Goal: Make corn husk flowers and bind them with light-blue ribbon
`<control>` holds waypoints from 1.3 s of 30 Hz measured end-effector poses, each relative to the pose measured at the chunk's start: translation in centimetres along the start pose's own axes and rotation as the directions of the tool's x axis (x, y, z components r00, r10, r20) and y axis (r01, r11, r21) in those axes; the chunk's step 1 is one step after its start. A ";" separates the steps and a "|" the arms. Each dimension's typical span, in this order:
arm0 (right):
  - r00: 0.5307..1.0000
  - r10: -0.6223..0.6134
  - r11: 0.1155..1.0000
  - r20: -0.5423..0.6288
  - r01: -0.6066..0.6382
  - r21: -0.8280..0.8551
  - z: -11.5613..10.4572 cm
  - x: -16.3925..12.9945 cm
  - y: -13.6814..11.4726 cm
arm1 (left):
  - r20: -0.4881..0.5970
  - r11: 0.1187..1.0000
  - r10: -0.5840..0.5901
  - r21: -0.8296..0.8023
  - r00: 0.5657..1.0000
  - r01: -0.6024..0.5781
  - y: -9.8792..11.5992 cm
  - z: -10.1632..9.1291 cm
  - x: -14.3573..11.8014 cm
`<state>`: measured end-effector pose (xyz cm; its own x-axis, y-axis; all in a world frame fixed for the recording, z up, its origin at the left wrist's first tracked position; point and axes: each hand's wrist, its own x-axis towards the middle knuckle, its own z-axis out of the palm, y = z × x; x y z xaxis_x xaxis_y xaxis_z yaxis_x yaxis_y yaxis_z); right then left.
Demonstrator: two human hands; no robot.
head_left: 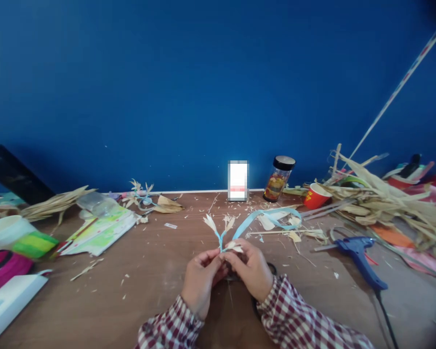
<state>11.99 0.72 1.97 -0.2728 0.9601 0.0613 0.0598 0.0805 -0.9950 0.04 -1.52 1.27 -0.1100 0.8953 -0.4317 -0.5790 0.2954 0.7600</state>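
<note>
My left hand and my right hand meet low in the middle of the brown table. Together they pinch a small craft flower stem made of pale dry husk petals wrapped in light blue ribbon. The blue ribbon trails up and to the right from my fingers in a loop across the table. Both wrists wear red and white checked sleeves. Dark scissors lie partly hidden under my right hand.
A blue glue gun lies to the right, with a heap of dry husks, a red cup and a black-lidded jar behind it. At the left are papers, coloured ribbon rolls and a finished husk flower.
</note>
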 end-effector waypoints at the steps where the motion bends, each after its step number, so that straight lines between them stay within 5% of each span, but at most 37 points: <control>1: 0.999 0.031 0.999 0.024 -0.031 0.027 0.0 0.1 0.0 | 0.001 1.000 0.014 0.003 1.000 -0.014 0.1 -0.1 0.0; 8: 0.986 0.156 0.987 0.060 -0.158 0.026 -0.3 0.3 1.0 | 0.059 1.000 0.020 0.009 0.998 -0.020 0.3 -0.2 -0.2; 20: 0.999 0.042 0.969 0.030 -0.033 -0.244 -1.0 0.3 0.9 | -0.023 0.993 0.041 0.111 0.999 -0.038 0.1 -0.4 -0.2; 28: 0.997 0.057 0.991 0.058 -0.049 -0.128 -0.9 0.4 0.7 | -0.036 0.995 0.024 0.101 0.999 -0.020 0.1 -0.4 -0.4; 34: 0.993 -0.097 0.969 0.066 0.109 -0.222 -1.2 0.6 0.5 | 0.047 0.998 -0.021 0.059 0.999 0.019 0.5 0.1 -0.8; 39: 0.986 -0.036 0.992 0.162 0.055 -0.113 -1.4 0.8 0.3 | 0.063 0.994 -0.052 0.098 0.997 0.046 1.0 0.0 -0.7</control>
<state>13.14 1.84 1.85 -0.4270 0.9004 0.0834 0.1527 0.1627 -0.9748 -0.45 -1.87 2.34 -0.0289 0.8979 -0.4393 -0.5014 0.3672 0.7834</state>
